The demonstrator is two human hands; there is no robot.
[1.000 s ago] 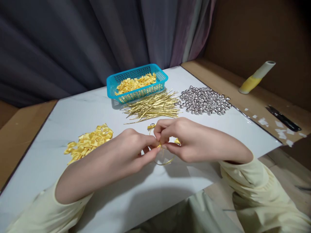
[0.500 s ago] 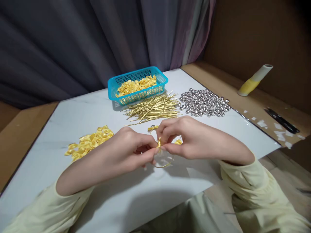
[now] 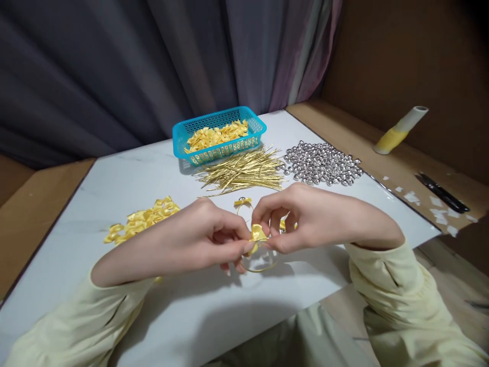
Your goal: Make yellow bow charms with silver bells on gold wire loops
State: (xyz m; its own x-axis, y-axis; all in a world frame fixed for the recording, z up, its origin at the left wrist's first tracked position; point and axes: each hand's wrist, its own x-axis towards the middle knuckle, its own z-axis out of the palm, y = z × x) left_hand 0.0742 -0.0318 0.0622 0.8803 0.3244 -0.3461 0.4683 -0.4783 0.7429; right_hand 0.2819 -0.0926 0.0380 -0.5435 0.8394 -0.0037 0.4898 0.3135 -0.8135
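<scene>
My left hand point(image 3: 212, 234) pinches a small yellow satin ribbon bow point(image 3: 259, 232) between thumb and forefinger, low over the white table. Meeting it from the other side, my right hand point(image 3: 296, 216) has its thumb and fingertips closed at the bow's right edge. A thin gold cord point(image 3: 263, 270) curves in a loop beneath the bow; where the two join is hidden by my fingers. Just beyond my hands lies a gold loop with a yellow bow and a silver bead point(image 3: 243, 201). More yellow ribbon point(image 3: 283, 225) shows partly behind my right fingers.
Loose yellow bows point(image 3: 141, 221) lie left of my forearm. A blue basket point(image 3: 180, 148) of yellow bows stands at the back, with gold cords point(image 3: 244, 171) before it. Silver beads point(image 3: 323, 163) are heaped at right, near black snips point(image 3: 441, 192), paper scraps point(image 3: 439, 211) and a yellow-wrapped tube point(image 3: 399, 131).
The bow between my fingertips has turned and shows more of its face. My right hand has shifted slightly right, its fingers more raised.
</scene>
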